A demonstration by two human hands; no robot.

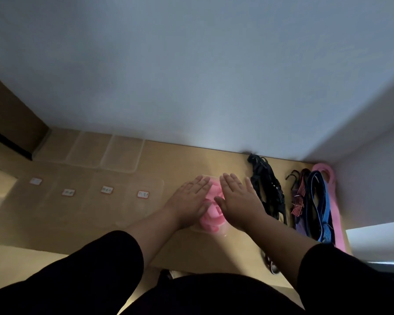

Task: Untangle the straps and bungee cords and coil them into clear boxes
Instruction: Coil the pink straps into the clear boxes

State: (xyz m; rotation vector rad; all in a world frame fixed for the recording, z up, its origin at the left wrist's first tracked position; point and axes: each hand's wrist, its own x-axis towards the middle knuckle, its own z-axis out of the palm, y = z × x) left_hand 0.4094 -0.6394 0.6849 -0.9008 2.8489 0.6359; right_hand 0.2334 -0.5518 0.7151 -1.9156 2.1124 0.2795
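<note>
A coiled pink strap (210,212) lies inside a clear box (223,234) in the middle of the wooden table (173,160). My left hand (190,196) and my right hand (239,196) lie flat, fingers straight, on top of that box, one on each side of the pink coil. To the right lie a black cord bundle (267,192), a dark red striped bungee with hooks (298,196), a blue and black strap (321,210) and a long pink strap (334,201).
Several clear labelled boxes (143,196) stand in a row to the left of my hands. Clear lids (121,153) lie behind them by the wall. A brown panel (9,114) rises at the far left. The wall corner closes the right side.
</note>
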